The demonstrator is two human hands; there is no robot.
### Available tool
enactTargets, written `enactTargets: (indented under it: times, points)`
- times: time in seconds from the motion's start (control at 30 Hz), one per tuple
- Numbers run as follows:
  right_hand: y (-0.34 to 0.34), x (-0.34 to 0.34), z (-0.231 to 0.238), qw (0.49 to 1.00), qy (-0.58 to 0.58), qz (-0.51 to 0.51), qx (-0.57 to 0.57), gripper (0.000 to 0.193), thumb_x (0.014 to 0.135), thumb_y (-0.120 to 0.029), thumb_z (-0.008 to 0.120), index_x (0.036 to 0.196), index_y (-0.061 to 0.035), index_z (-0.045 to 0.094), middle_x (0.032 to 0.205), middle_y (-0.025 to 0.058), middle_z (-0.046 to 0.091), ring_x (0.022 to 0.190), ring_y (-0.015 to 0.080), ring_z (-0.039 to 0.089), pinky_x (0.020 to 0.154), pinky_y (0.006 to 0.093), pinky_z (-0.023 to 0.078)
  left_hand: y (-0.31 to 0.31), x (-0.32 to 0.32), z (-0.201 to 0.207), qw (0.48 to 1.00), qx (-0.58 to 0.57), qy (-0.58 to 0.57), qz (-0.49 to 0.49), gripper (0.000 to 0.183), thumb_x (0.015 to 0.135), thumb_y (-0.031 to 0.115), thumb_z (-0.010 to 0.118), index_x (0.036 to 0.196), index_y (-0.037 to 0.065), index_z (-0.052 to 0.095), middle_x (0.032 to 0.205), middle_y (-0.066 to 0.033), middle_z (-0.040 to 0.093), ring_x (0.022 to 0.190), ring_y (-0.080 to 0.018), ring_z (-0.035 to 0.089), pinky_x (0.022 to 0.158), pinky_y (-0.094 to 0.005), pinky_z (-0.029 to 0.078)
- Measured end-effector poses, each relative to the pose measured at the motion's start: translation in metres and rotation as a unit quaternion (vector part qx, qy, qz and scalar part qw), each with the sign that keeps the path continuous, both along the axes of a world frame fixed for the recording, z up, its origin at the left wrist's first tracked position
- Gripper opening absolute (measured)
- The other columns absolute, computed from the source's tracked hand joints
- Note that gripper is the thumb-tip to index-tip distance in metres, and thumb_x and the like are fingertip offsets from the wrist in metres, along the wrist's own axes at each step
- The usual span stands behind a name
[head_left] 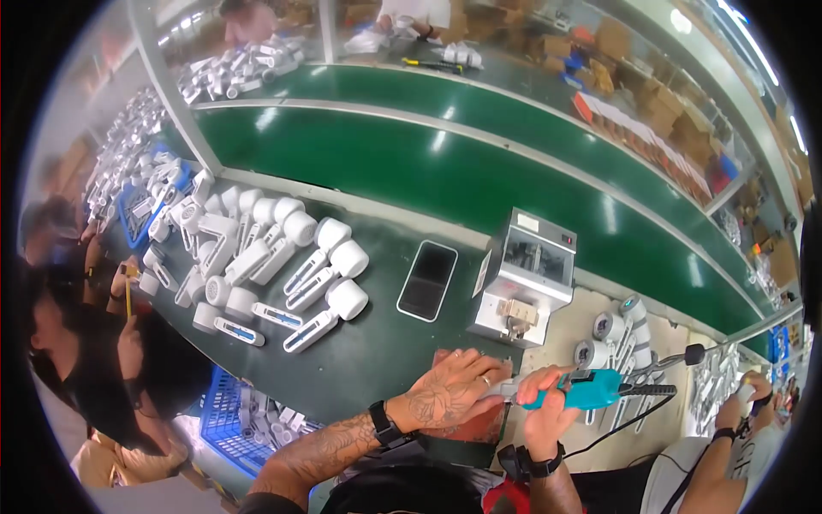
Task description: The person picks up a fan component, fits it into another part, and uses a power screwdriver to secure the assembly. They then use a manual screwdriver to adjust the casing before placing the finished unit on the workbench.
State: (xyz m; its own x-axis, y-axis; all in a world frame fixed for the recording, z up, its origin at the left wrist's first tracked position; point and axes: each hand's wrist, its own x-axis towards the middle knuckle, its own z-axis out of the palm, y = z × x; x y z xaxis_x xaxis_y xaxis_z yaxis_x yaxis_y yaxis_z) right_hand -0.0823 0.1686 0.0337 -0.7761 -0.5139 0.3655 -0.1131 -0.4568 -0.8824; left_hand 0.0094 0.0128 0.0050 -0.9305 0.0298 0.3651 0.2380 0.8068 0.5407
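No lettering is legible; the pale label (527, 222) on the silver machine (524, 281) is too small to read.

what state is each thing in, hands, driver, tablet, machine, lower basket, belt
left hand: on a white part, grip partly hidden
right hand: closed around the driver
driver: held sideways, running or not unclear
tablet: flat, screen dark
machine: upright, on or off unclear
lower basket: holding white parts
belt: moving or not unclear
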Motion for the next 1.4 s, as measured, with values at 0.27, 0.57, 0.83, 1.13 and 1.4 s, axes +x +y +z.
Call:
enactTargets:
  times: [0.27,0.57,0.83,1.13,1.4]
  points:
    - [0.01,0.012,0.004,0.996,-0.042,-0.053,0.067,0.037,0.097,-0.037,0.064,0.102,-0.0031,0.049,0.076,0.0081,0.056,0.067,0.0187,0.057,0.061,0.0323,0.048,0.001,0.006,-0.001,0.999,-0.002,0.035,-0.019,0.042,0.094,0.034,0.062,0.125,0.005,0.059,0.125,-0.0075,0.057,0.105,-0.0272,0.055,0.092,-0.0391,0.045]
    - [0.042,0.048,0.061,0.987,-0.011,-0.159,-0.024,0.062,0.089,-0.07,0.056,0.094,-0.0077,0.056,0.065,0.0061,0.047,0.058,0.0206,0.046,0.056,0.0316,0.041,0.005,0.058,0.01,0.999,0.007,0.045,-0.028,0.035,0.09,0.025,0.072,0.119,0.01,0.062,0.108,-0.0097,0.064,0.097,-0.0261,0.066,0.085,-0.0363,0.055]
    - [0.061,0.037,0.006,0.986,0.006,-0.157,0.059,0.057,0.099,-0.058,0.05,0.103,-0.001,0.051,0.072,0.0092,0.049,0.064,0.0212,0.048,0.061,0.0335,0.043,-0.1,0.136,0.012,0.772,0.502,0.177,0.347,0.032,0.097,0.016,0.065,0.125,0.001,0.06,0.114,-0.0058,0.064,0.104,-0.014,0.061,0.091,-0.0295,0.05]
    - [0.053,0.055,-0.003,0.992,0.036,-0.09,0.087,0.059,0.1,-0.06,0.045,0.108,-0.0022,0.051,0.073,0.0082,0.048,0.064,0.0194,0.047,0.06,0.0315,0.041,-0.325,0.308,-0.031,0.666,0.144,0.216,0.699,0.051,0.098,0.028,0.064,0.135,-0.005,0.053,0.119,-0.0107,0.063,0.106,-0.0184,0.059,0.097,-0.0307,0.045]
    - [0.056,0.038,-0.01,0.983,-0.001,-0.163,0.082,0.044,0.099,-0.044,0.06,0.111,-0.0028,0.052,0.077,0.0061,0.056,0.069,0.0175,0.056,0.064,0.0325,0.049,-0.221,0.184,0.094,0.74,0.121,0.363,0.552,0.028,0.1,0.012,0.057,0.124,-0.002,0.063,0.12,-0.0119,0.064,0.11,-0.0202,0.059,0.099,-0.0325,0.045]
